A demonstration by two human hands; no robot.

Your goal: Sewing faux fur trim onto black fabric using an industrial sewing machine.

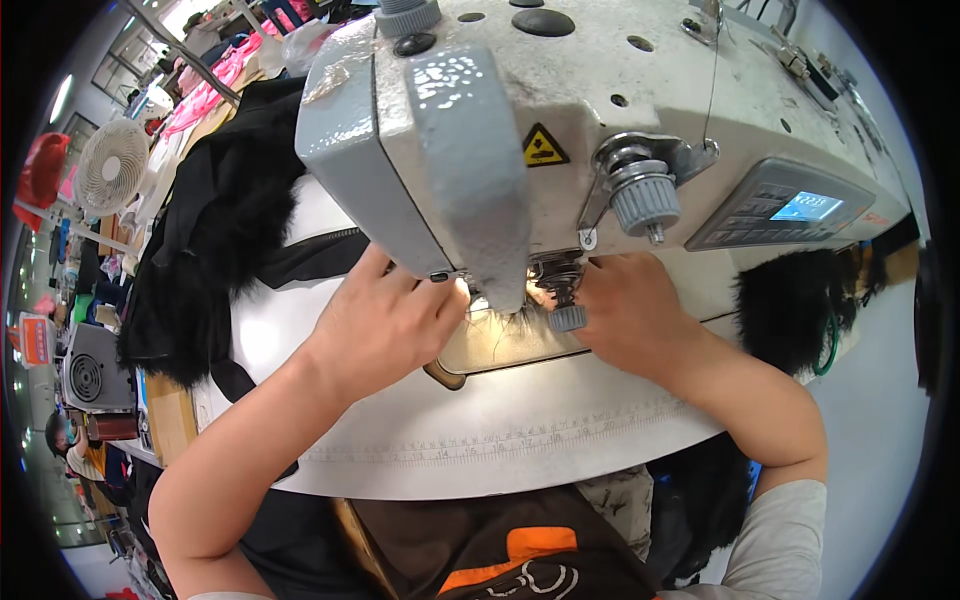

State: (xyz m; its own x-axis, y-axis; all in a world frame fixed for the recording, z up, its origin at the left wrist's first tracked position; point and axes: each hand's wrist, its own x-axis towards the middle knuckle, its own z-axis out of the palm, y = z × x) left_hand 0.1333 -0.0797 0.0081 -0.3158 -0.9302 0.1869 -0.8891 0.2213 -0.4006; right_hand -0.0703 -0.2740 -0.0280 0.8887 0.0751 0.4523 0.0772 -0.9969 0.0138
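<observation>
A white industrial sewing machine (430, 150) fills the upper middle, its lit needle plate (480, 350) under the head. My left hand (388, 318) is left of the needle area, fingers bent, fingertips tucked beside the machine head and hidden. A black fabric strip (310, 262) runs from the left toward that hand. My right hand (625, 300) is curled right of the presser mechanism (560, 290), its fingertips hidden behind it. Some dark hairy fibres show on the plate between my hands. What either hand holds is not clear.
Black garments with fur (205, 230) lie at the left, and black fur (795, 305) at the right. The white table edge (540, 480) curves before my body. Further left are a white fan (110, 165), a grey machine (95, 370) and a masked person (70, 445) at work.
</observation>
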